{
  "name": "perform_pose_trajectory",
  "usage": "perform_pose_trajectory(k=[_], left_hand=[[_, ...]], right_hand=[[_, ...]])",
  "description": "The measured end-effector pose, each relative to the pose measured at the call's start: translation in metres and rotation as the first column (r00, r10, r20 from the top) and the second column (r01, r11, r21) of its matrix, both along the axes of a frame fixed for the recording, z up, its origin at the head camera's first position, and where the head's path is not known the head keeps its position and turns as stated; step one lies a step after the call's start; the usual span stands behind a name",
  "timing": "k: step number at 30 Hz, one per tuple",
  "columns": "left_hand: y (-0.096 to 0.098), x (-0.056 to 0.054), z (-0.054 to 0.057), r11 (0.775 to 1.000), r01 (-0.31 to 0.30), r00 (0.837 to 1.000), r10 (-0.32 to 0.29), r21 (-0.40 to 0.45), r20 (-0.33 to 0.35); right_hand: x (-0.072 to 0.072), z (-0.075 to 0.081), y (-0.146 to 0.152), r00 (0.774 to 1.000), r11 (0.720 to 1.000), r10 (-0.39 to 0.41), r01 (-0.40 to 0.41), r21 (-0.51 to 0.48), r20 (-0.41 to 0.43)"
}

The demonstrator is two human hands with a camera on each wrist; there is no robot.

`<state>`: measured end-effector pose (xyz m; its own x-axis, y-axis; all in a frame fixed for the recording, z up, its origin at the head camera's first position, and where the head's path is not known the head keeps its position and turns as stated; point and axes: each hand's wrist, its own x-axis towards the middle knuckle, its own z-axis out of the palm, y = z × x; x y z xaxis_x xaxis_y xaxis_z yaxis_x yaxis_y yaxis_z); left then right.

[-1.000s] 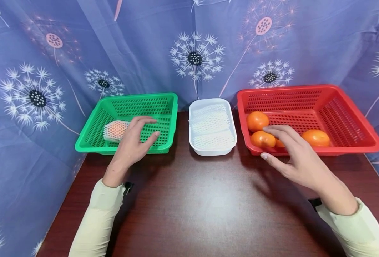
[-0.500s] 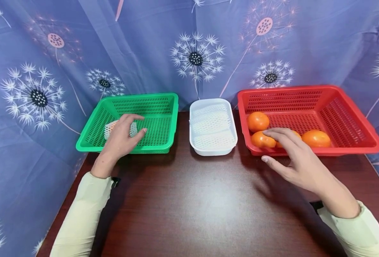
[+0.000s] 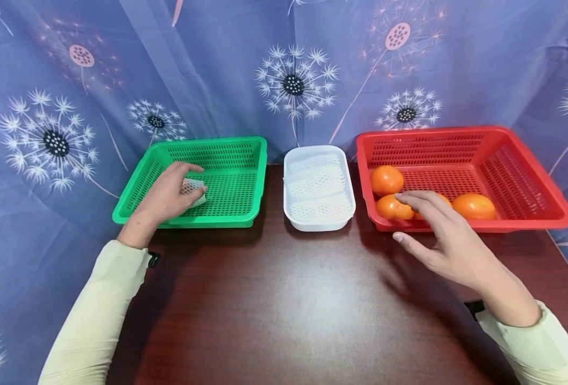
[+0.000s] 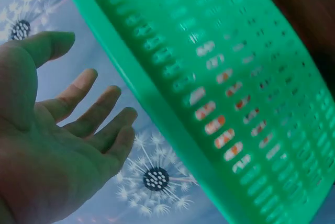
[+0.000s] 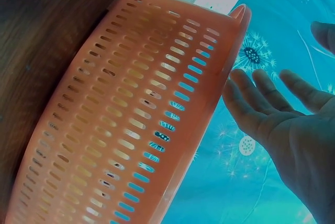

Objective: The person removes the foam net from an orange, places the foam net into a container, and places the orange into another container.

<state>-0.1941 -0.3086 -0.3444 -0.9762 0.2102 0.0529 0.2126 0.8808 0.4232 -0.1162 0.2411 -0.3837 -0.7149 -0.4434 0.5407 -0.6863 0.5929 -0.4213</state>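
My left hand (image 3: 161, 197) is over the near left part of the green basket (image 3: 236, 220), fingers loosely bent. Beneath it lies a fruit in a white foam net (image 3: 199, 201), mostly covered by the hand in the head view. Orange and white show through the basket's slots in the left wrist view, where the left palm (image 4: 73, 130) is outside the rim, holding nothing. The right hand (image 3: 450, 248) hovers at the front rim of the red basket (image 3: 520, 223). Oranges (image 3: 386, 180) lie inside, several at its left and front, one partly behind the fingers.
Between the baskets stands a white plastic tub (image 3: 319, 226) holding white foam nets (image 3: 319, 184). All three containers stand at the back of a dark brown table (image 3: 265, 299). A blue curtain (image 3: 216, 69) with a dandelion print hangs right behind them.
My left hand has moved left over the green basket and now covers most of the netted fruit. The right hand has hardly moved.
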Motion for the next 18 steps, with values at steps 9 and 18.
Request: perform_pose_trajectory(k=[9,18], left_hand=[[-0.019,-0.012,0.005,0.999,0.006,0.991,0.0,-0.038,0.133],[-0.03,-0.027,0.009,0.992,0.009,0.98,0.017,-0.125,0.2]], right_hand=[[-0.001,0.0,-0.002,1.0,0.999,0.026,-0.027,-0.021,-0.015],[0.0,0.001,-0.001,0.999,1.0,0.02,-0.021,0.007,0.037]])
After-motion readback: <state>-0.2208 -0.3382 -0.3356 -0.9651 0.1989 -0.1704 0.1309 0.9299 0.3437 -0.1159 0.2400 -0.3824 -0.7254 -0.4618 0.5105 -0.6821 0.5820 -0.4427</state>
